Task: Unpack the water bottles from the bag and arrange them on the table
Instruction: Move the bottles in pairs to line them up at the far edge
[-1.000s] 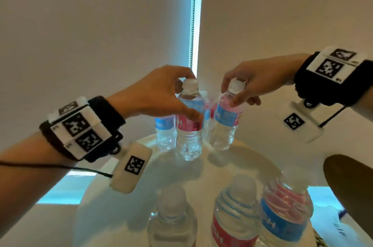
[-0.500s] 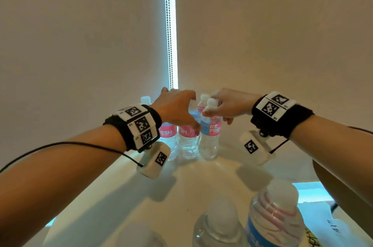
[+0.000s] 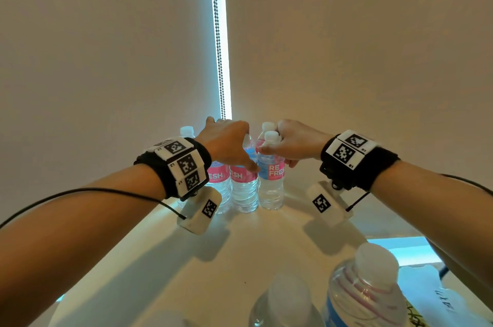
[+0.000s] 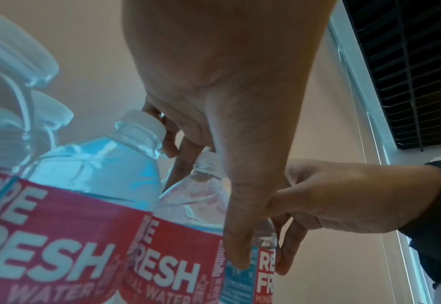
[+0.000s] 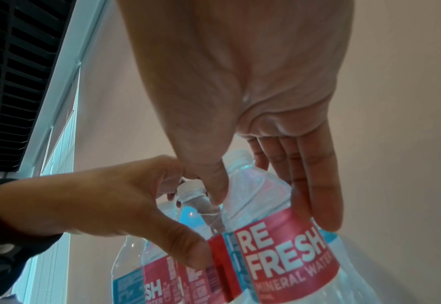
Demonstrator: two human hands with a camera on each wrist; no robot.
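Several clear water bottles with pink and blue REFRESH labels stand in a tight group at the far edge of the white round table (image 3: 240, 246). My left hand (image 3: 234, 144) grips the top of the middle bottle (image 3: 243, 188), fingers round its cap (image 5: 191, 189), thumb down on the label. My right hand (image 3: 277, 156) holds the neighbouring bottle (image 3: 270, 193) by its shoulder; thumb and fingers flank its neck and the white cap (image 3: 272, 135) shows above them. Both bottles stand upright on the table, touching each other.
Two more bottles (image 3: 365, 286) rise close to me at the bottom of the head view, beside a white sheet (image 3: 440, 300). Blinds with a bead chain (image 3: 218, 59) hang right behind the table's far edge. Bare tabletop lies between the far group and the near bottles.
Both hands carried their bottles away from me and down. The two bottles now stand against the far group, pushed together side by side.
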